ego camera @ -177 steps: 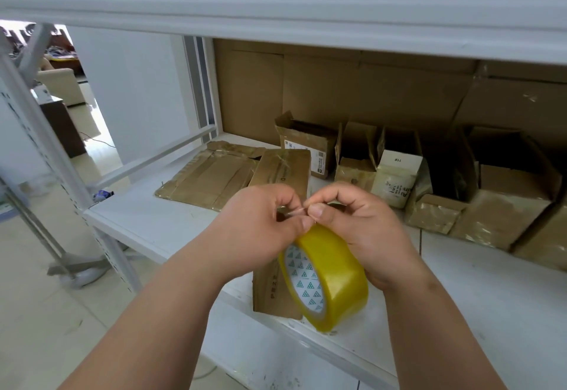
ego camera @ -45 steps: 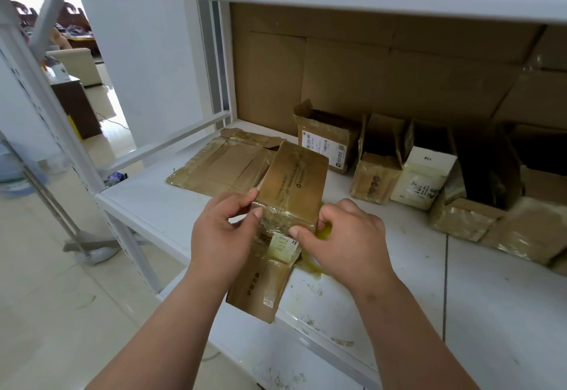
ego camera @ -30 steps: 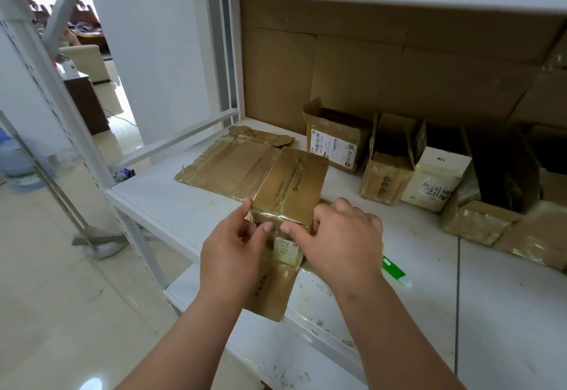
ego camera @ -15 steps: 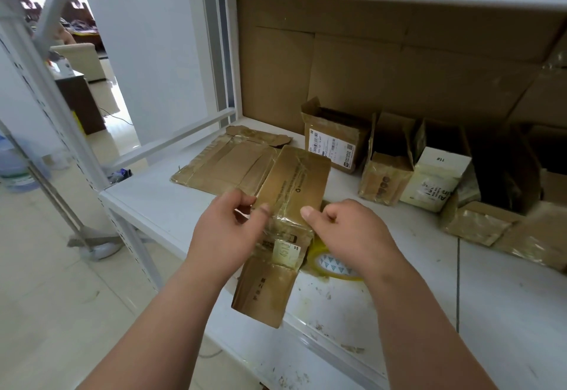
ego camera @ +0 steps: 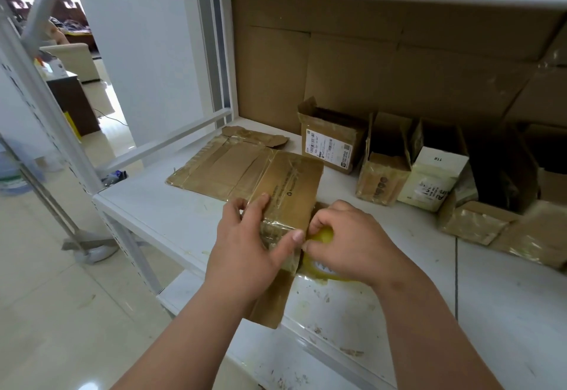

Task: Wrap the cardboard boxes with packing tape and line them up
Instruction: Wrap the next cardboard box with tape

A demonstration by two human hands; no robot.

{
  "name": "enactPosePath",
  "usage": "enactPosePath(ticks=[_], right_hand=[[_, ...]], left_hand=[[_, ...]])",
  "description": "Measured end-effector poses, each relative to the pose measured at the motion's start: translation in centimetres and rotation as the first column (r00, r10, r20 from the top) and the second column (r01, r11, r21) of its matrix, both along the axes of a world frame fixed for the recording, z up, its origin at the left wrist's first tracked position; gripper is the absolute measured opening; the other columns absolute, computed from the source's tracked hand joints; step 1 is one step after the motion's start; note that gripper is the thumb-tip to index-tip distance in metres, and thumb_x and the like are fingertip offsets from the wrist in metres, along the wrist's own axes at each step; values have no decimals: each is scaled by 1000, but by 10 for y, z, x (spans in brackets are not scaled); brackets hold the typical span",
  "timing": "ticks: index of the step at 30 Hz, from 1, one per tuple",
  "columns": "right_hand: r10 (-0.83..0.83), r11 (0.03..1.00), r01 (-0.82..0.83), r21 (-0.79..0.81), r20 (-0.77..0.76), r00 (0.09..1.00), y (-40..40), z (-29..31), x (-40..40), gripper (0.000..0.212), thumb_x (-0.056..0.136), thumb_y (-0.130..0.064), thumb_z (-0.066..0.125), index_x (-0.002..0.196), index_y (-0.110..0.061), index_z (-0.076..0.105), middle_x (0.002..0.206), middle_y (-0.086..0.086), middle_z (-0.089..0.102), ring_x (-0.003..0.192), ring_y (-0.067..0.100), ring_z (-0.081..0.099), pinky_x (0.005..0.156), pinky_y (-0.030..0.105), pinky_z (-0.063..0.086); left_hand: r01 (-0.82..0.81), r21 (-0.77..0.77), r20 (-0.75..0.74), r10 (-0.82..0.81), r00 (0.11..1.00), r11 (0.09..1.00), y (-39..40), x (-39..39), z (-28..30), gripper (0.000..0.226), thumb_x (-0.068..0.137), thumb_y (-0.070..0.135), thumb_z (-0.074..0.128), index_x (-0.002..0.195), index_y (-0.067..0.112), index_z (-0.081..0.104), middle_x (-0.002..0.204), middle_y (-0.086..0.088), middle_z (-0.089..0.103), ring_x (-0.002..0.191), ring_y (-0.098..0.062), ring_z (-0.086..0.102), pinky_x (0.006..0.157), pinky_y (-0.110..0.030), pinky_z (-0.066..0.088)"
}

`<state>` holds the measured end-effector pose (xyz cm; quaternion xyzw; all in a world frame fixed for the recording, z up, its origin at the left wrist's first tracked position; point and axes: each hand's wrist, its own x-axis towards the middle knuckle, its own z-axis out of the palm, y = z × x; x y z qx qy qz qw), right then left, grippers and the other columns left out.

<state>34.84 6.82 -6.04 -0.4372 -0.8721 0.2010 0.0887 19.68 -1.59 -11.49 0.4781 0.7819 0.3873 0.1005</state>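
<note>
Cardboard box (ego camera: 287,193): flat brown carton, glossy with tape, at the front edge of the white shelf (ego camera: 171,214); one loose flap hangs past that edge.
Left hand (ego camera: 248,251): grips the box's near end, fingers curled over the top, thumb across the front face.
Right hand (ego camera: 346,245): just right of the box, fingers curled on the yellow tape roll (ego camera: 322,236); roll mostly hidden.
Handling, judged: light, stiff along creases, faces slick under tape; hold by edges and corners, not the hanging flap.
Risk, judged: overhang could tip the box off the shelf.
Other boxes (ego camera: 386,175): behind the box, toward the back, several open.
</note>
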Motion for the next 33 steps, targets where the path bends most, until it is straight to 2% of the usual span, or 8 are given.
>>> enactPosePath(ticks=[4, 7, 11, 19, 22, 25, 30, 33], right_hand=[[14, 999, -17, -51, -58, 998, -1, 5, 12, 38, 77, -36, 71, 111, -41, 55, 109, -16, 46, 101, 9, 50, 72, 21, 41], [-83, 994, 77, -83, -63, 995, 1, 5, 26, 53, 74, -48, 75, 121, -41, 51, 113, -16, 48, 104, 8, 51, 78, 26, 45], [-163, 980, 157, -120, -43, 986, 0, 0, 34, 46, 71, -64, 71, 101, -33, 57, 96, -10, 60, 87, 10, 59, 78, 40, 56], [-138, 951, 67, -302, -222, 965, -8, -6, 49, 39, 70, -49, 79, 102, -34, 60, 97, -7, 65, 88, 12, 65, 79, 43, 59], [-138, 948, 61, -314, -229, 964, -13, -6, 50, 40, 69, -46, 80, 103, -33, 62, 96, -6, 65, 85, 11, 64, 75, 38, 58], [-140, 956, 60, -288, -266, 954, -22, -6, 43, 32, 73, -44, 81, 93, -31, 61, 89, -7, 65, 80, 9, 63, 67, 31, 52], [-163, 948, 55, -312, -334, 928, -31, -7, 40, 30, 71, -45, 81, 90, -31, 62, 85, -7, 67, 76, 6, 64, 62, 26, 50], [-162, 926, 12, -378, -367, 916, -34, -11, 48, 29, 74, -38, 83, 96, -32, 64, 87, -7, 69, 75, 4, 66, 63, 25, 51]], left_hand=[[9, -4, -10, -9, 1000, 1000, 2, -3, 0, 100, 65, 75, 69, 149, 40, 29, 144, 8, 27, 133, -14, 39, 99, -33, 45], [10, 6, 1, -11, 1000, 1000, 4, -4, 2, 106, 59, 80, 68, 148, 39, 29, 140, 11, 30, 131, -13, 41, 99, -36, 48], [3, 10, -1, -3, 1000, 1000, 5, -2, 4, 107, 58, 82, 67, 148, 36, 30, 139, 11, 32, 131, -14, 42, 98, -40, 50], [-4, -1, -48, 4, 999, 1000, 2, -4, 8, 99, 66, 74, 70, 150, 36, 33, 141, 10, 35, 126, -14, 48, 94, -35, 49], [-2, 20, -36, 3, 999, 1000, -1, -4, 6, 94, 69, 70, 71, 150, 36, 36, 142, 11, 36, 123, -13, 50, 91, -31, 47], [-12, 70, 31, 10, 999, 997, -2, -2, 7, 93, 68, 71, 70, 148, 34, 40, 139, 11, 38, 122, -10, 51, 88, -27, 43], [-64, 9, 13, 64, 998, 998, 3, 5, 14, 104, 57, 79, 72, 142, 30, 38, 138, 5, 37, 123, -19, 51, 92, -45, 52], [-55, -31, -1, 55, 998, 998, 5, 5, 19, 104, 57, 80, 72, 141, 30, 38, 137, 5, 39, 123, -20, 51, 94, -45, 51]])
